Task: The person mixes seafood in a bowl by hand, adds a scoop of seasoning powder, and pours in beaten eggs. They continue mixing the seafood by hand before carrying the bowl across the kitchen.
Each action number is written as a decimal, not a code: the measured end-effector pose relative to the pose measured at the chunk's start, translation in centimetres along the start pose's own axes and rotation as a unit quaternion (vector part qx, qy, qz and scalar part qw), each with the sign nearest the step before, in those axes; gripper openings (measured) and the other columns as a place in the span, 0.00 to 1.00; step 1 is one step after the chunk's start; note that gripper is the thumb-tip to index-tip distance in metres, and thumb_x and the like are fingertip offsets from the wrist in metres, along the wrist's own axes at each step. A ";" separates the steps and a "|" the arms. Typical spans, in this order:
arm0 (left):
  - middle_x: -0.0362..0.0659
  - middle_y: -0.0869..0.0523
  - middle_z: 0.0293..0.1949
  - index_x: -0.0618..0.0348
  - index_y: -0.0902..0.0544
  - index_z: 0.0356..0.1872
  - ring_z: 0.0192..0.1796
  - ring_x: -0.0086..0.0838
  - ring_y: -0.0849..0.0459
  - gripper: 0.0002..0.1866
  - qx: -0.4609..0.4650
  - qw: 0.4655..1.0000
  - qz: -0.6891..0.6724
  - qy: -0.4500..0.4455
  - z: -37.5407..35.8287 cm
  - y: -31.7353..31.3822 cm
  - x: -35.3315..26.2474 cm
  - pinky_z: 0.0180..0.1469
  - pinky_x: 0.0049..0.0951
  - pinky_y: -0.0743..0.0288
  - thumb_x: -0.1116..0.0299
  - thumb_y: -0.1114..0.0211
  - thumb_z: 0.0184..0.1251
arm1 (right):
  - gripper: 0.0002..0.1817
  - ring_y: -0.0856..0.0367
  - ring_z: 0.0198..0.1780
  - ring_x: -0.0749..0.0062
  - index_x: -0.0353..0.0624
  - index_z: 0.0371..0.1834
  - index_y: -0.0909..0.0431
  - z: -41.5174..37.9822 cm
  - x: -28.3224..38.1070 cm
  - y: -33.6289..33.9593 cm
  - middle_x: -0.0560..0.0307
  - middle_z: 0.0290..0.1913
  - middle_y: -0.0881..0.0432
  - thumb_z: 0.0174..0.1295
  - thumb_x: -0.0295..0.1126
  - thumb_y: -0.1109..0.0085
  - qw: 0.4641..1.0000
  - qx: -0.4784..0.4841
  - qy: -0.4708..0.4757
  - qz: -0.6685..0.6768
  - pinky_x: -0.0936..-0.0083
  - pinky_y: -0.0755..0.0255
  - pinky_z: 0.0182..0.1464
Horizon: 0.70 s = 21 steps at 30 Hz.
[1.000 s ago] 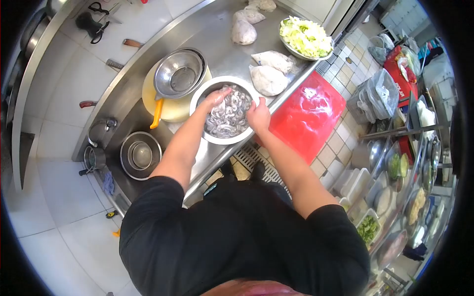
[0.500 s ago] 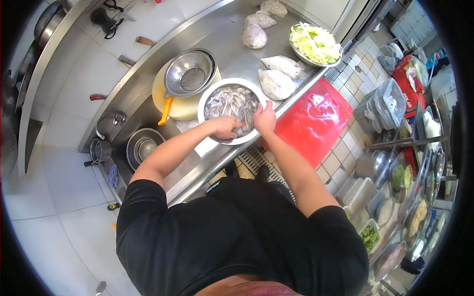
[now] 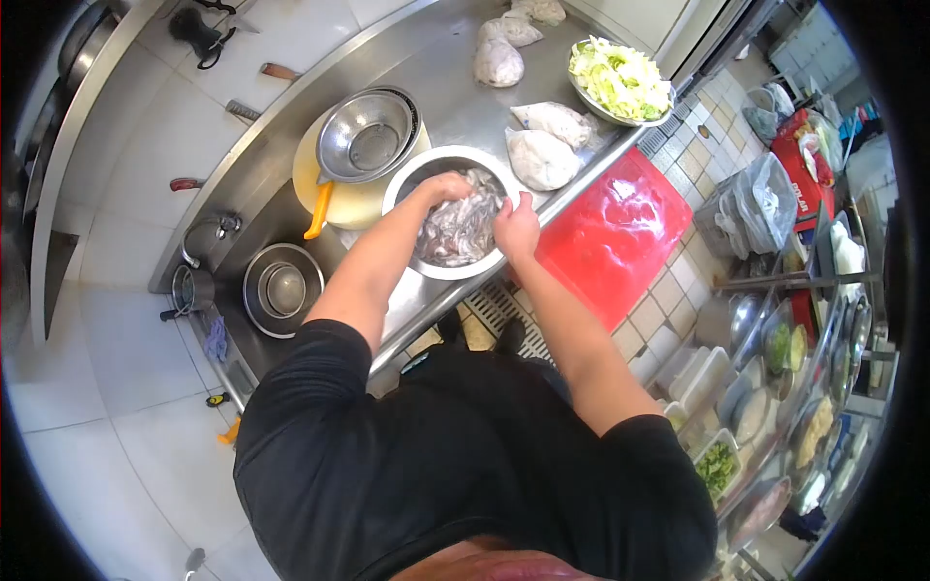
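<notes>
A white-rimmed metal bowl (image 3: 489, 263) stands near the counter's front edge, holding wet grey-and-white strips (image 3: 457, 237) of raw flesh. My left hand (image 3: 448, 188) reaches into the far side of the bowl, its fingers hidden among the strips. At the bowl's right rim, my right hand (image 3: 517, 229) grips the edge with the thumb raised. Just behind the bowl to the left, a steel strainer (image 3: 364, 136) with an orange handle rests on a round cream board (image 3: 308, 174).
Knotted bags (image 3: 542, 160) of pale food and a bowl of chopped cabbage (image 3: 620, 82) are on the steel counter. A red board (image 3: 615, 242) lies to the right. At left, nested metal bowls (image 3: 283, 289) sit in the sink. Shelves of food containers (image 3: 702, 378) stand at right.
My left hand has moved from the near side of the bowl to its far side, shifting the strips nearer me. My right hand stays on the rim.
</notes>
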<state>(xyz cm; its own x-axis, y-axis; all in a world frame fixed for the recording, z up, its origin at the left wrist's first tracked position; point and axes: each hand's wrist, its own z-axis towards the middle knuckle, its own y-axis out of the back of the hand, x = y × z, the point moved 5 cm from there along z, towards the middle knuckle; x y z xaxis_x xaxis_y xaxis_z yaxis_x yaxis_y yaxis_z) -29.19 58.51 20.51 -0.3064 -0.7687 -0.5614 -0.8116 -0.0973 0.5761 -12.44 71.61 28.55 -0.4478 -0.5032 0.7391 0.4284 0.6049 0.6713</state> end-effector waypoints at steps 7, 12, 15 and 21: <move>0.57 0.23 0.64 0.47 0.14 0.54 0.70 0.52 0.30 0.22 -0.043 0.954 0.295 -0.016 -13.4 -3.9 -6.5 0.62 0.55 0.27 0.52 0.37 0.61 | 0.21 0.18 0.46 0.32 0.37 0.59 0.29 -0.2 -0.1 -0.1 0.29 0.40 0.16 0.69 0.39 0.48 1.000 0.000 -0.004 0.014 0.44 0.27 0.49; 0.48 0.36 0.74 0.42 0.24 0.68 0.74 0.54 0.39 0.39 -0.066 0.954 0.277 0.090 -12.4 -5.4 -3.1 0.67 0.54 0.30 0.48 0.28 0.49 | 0.23 0.18 0.46 0.29 0.36 0.61 0.31 0.0 -0.2 -0.5 0.27 0.42 0.17 0.70 0.41 0.49 1.000 0.014 -0.001 0.022 0.43 0.27 0.50; 0.52 0.22 0.65 0.54 0.18 0.60 0.67 0.45 0.24 0.37 -0.027 0.954 0.267 0.138 -7.7 -5.5 -0.8 0.62 0.42 0.23 0.49 0.26 0.44 | 0.23 0.19 0.46 0.29 0.36 0.62 0.32 0.4 0.0 -0.6 0.26 0.42 0.17 0.71 0.41 0.50 0.999 0.027 -0.014 0.018 0.43 0.27 0.50; 0.55 0.12 0.47 0.56 0.13 0.49 0.50 0.47 0.12 0.27 -0.208 0.951 0.126 0.189 0.3 -11.1 7.6 0.54 0.41 0.20 0.54 0.24 0.48 | 0.23 0.19 0.45 0.29 0.36 0.62 0.32 0.2 -0.5 -0.7 0.27 0.40 0.17 0.70 0.40 0.49 1.000 0.024 -0.015 0.009 0.43 0.28 0.49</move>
<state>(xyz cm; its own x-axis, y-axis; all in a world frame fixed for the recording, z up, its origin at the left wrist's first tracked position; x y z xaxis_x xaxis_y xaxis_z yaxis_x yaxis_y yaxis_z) -22.64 53.96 9.70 -0.2015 -0.9653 -0.1660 -0.4440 -0.0610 0.8939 -12.66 71.53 27.66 -0.4642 -0.4738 0.7484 0.3992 0.6423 0.6543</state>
